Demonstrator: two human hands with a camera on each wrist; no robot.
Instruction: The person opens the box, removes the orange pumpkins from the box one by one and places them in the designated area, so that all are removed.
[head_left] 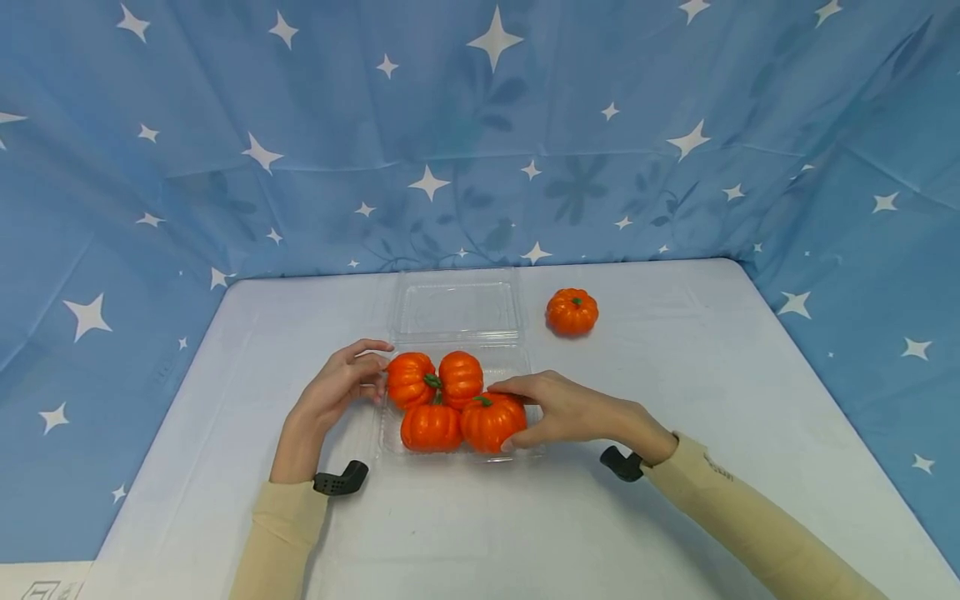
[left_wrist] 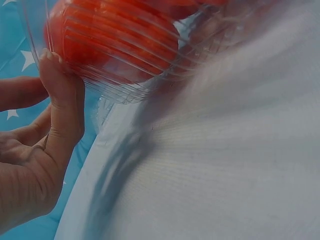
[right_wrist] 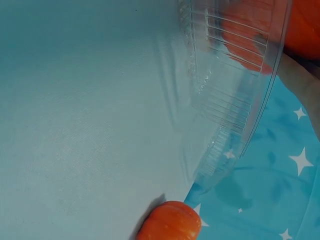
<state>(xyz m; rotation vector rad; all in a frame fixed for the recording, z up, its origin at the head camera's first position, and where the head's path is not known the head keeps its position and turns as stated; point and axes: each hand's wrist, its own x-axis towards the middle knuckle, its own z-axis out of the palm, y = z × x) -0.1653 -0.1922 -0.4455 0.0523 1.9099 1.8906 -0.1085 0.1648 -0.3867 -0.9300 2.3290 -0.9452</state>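
A clear plastic clamshell box (head_left: 504, 360) holds several small orange pumpkins. My right hand (head_left: 568, 408) grips the front right pumpkin (head_left: 491, 423), with the thumb at its front and the fingers over its far side. At the box's left wall is my left hand (head_left: 339, 387), its fingers relaxed. In the left wrist view, a fingertip (left_wrist: 50, 62) rests against the ribbed wall, next to the left pumpkin (left_wrist: 115, 40). Two others, a back pumpkin (head_left: 461, 377) and a front left pumpkin (head_left: 431, 428), sit beside these.
The box's lid (head_left: 457, 308) lies folded back behind it. Another orange pumpkin (head_left: 572, 312) stands on the white table (head_left: 637, 333) to the right of the lid. A blue star-patterned curtain (head_left: 480, 117) hangs behind and along the sides.
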